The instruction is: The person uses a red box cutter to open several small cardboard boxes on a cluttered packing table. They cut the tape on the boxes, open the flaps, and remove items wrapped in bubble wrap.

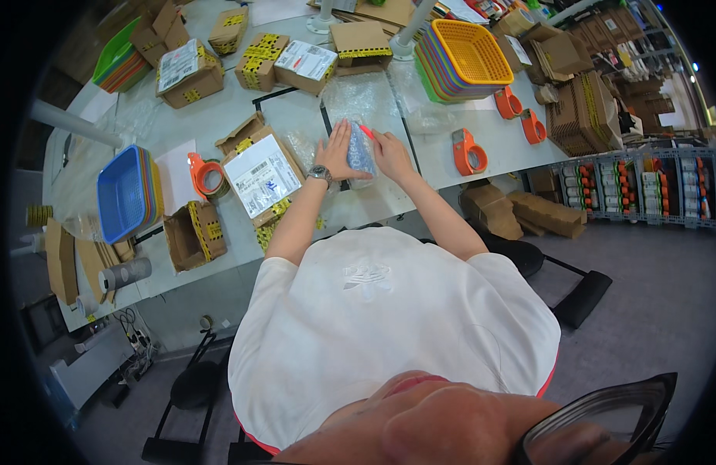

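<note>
A blue-tinted, bubble-wrapped item lies on the table in front of me, on the near end of a sheet of clear bubble wrap. Flat on its left side rests my left hand, fingers stretched out and thumb spread across the near end; a watch is on that wrist. My right hand is closed around a slim red-pink tool at the item's right edge. The tool's tip points away to the left; whether it is a cutter or a pen I cannot tell.
An opened carton with a white label stands left of my left arm. Orange tape dispensers sit to the right and another to the left. Stacked baskets and taped boxes line the back; blue baskets stand left.
</note>
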Demonstrator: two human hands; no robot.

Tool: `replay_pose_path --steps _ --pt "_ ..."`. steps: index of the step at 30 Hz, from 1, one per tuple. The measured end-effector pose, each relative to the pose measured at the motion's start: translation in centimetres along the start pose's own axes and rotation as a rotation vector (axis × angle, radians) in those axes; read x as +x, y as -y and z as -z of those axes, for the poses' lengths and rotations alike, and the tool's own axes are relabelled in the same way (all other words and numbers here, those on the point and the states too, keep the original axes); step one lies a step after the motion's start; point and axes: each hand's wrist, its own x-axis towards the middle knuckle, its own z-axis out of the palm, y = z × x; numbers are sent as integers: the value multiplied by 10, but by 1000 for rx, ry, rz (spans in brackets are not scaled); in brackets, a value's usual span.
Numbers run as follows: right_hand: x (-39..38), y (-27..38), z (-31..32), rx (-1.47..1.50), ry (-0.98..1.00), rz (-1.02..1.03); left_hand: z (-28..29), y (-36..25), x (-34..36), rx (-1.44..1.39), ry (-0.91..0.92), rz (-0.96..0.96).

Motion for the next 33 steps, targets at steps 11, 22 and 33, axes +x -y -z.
replay_pose_path --steps 11,22,33 --pt "3 23 -8 -213 202 -151 4 -4 2 28 50 34" --pt "-76 49 31 -182 303 -156 7 -3 7 75 92 27" --pt "-52 -35 25 -156 71 -321 -25 -3 14 -358 -373 287"
